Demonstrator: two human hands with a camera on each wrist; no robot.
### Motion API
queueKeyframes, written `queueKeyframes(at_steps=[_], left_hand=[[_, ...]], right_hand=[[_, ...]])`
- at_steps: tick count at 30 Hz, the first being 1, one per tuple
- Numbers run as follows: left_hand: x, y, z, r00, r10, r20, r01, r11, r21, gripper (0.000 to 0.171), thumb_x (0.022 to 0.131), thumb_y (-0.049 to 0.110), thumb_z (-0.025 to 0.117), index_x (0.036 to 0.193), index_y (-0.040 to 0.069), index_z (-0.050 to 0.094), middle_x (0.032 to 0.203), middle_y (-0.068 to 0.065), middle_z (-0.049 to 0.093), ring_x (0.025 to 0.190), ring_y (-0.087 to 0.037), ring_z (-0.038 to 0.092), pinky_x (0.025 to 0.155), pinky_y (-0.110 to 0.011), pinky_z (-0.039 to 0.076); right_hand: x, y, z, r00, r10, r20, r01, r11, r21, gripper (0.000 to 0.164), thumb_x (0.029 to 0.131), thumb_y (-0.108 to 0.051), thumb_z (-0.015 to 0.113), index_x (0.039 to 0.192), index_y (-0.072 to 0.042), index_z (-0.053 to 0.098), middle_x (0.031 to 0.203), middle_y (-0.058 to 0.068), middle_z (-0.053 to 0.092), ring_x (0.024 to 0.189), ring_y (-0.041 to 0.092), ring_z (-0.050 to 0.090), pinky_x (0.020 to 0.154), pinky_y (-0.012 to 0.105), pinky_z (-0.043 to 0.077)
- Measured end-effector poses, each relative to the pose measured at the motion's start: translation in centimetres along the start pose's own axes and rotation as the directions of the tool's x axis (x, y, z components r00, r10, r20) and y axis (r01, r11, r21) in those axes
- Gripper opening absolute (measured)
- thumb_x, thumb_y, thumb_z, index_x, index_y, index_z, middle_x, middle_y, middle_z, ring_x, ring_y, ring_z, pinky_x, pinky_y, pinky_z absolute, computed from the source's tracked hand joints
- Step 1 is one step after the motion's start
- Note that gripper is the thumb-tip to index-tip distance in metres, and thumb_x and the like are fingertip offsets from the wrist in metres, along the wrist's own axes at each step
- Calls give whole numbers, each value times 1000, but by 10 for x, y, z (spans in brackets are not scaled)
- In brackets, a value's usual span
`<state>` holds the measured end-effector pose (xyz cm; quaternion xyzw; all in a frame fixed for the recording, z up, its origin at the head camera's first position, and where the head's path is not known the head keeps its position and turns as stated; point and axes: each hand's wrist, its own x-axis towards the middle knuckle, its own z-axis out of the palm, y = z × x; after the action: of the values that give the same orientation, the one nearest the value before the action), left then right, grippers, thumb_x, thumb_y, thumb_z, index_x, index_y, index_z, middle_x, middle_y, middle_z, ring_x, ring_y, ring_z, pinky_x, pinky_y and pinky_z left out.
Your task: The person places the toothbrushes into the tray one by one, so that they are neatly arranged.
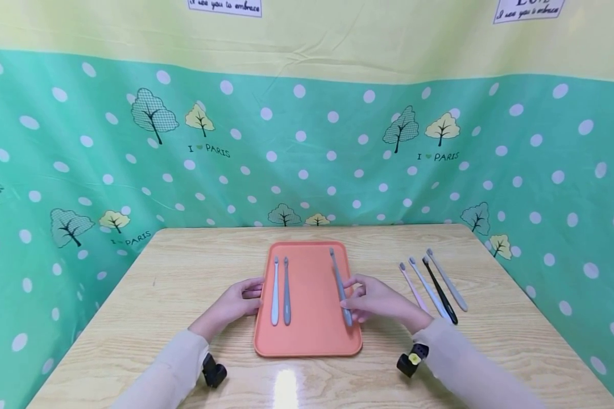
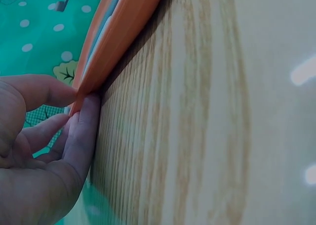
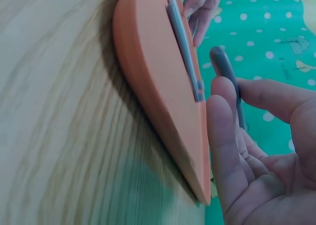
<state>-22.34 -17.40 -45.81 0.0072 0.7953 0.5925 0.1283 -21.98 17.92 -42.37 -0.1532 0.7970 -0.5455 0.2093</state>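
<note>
A coral-orange tray (image 1: 314, 335) lies on the table, longer front to back. My left hand (image 1: 243, 298) is at its left edge; the left wrist view shows thumb and a finger (image 2: 88, 116) pinching the rim. Over the tray's right side, my right hand (image 1: 370, 298) pinches a dark grey toothbrush (image 1: 339, 278) between thumb and fingers, its head pointing away. In the right wrist view the handle end (image 3: 222, 62) sticks out above the fingertips. On the tray's left half a light blue toothbrush (image 1: 275, 295) and a grey-blue toothbrush (image 1: 287, 295) lie side by side.
Right of the tray lie a pink toothbrush (image 1: 411, 284), a pale blue toothbrush (image 1: 430, 289), a black toothbrush (image 1: 441, 292) and a grey toothbrush (image 1: 447, 281), slanted. The right forearm (image 1: 465, 363) passes close to them. A green dotted curtain (image 1: 307, 159) hangs behind the wooden table (image 1: 184, 267).
</note>
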Motion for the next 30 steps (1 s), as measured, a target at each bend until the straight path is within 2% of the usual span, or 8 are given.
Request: queueKeyframes(at_steps=[15,21,30], left_hand=[[0,2,1,1000,-6,-8,6,1000,9,58,93,3,66,148,3,46,134,-12,57,122,-28,57,88,-33,60],[-1,2,1,1000,-4,-8,4,1000,13,59,93,4,67,149,4,46,136,-12,56,123,-28,56,89,-33,60],[0,0,0,1000,2,0,-2,1000,4,59,93,4,66,149,4,46,136,-13,56,122,-28,56,89,-33,60]], right_hand=[[32,-13,22,999,13,53,-15,999,33,48,91,-13,74,129,3,50,86,15,69,67,23,70,61,35,64],[42,-20,33,998,42,49,-43,999,26,47,91,-13,74,129,2,51,86,15,70,67,22,69,61,36,64],[56,-20,42,996,62,56,-67,994,89,47,90,-10,74,128,5,49,84,15,71,63,18,68,58,33,63]])
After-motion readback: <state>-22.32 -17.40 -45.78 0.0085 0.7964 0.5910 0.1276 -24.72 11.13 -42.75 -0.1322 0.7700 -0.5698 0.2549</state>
